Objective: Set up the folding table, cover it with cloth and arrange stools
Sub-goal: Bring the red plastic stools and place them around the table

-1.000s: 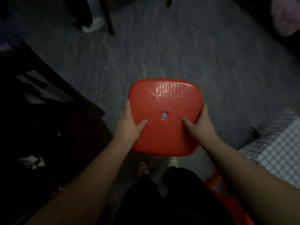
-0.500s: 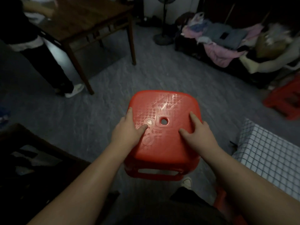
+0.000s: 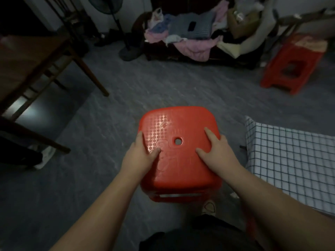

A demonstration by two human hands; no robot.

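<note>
Head view: the left hand (image 3: 139,158) and right hand (image 3: 219,151) grip the red stool (image 3: 181,127) by its seat, thumbs on top, fingers (image 3: 140,138) curled over the edges, just beside the checked cloth (image 3: 290,160) covering the surface.

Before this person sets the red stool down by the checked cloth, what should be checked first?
1. Grip: left hand and right hand hold the square red plastic stool at opposite edges: ok.
2. Seat faces up: ok.
3. Blue-and-white checked cloth is spread on the right: ok.
4. Grey floor ahead, beside the cloth, is bare: ok.
5. Held stool's legs off the floor: cannot tell, hidden under the seat.
6. Second red plastic stool, far right, brought up to the cloth: not ok, it stands apart.
</note>
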